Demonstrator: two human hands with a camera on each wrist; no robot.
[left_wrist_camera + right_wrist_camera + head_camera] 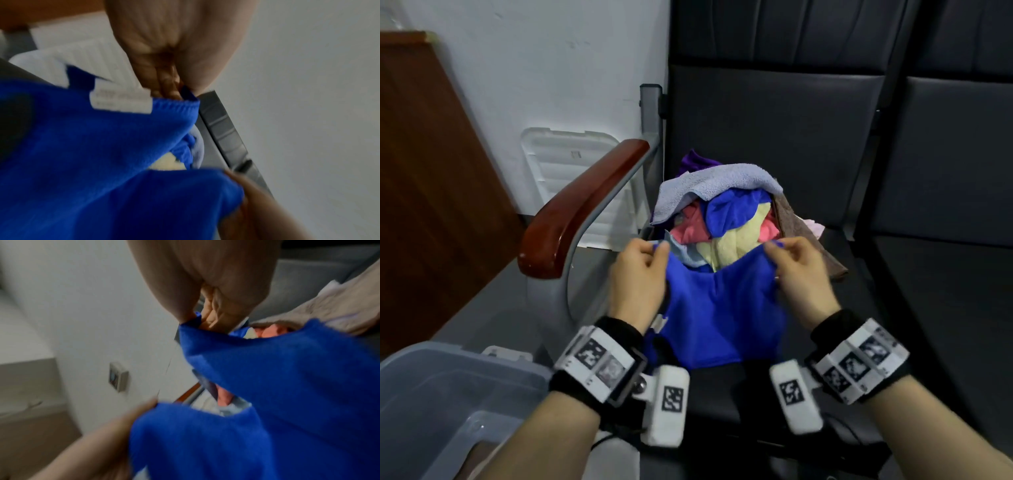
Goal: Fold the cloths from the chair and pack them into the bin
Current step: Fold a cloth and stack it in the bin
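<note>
A blue cloth (722, 308) hangs between my two hands above the front of the dark chair seat (893, 291). My left hand (643, 263) pinches its top left corner (185, 97), where a white label (121, 100) is sewn. My right hand (794, 263) pinches the top right corner (191, 324). Behind the cloth, a heap of cloths (722, 212) lies on the seat: grey, blue, yellow, pink, brown and purple. The clear grey bin (448, 404) stands at the lower left, beside the chair.
A wooden armrest (582, 209) on a grey metal frame rises left of the heap. A white bin lid (571, 171) leans against the wall behind it. A brown wooden board (431, 171) stands at far left. A second dark seat (955, 240) adjoins on the right.
</note>
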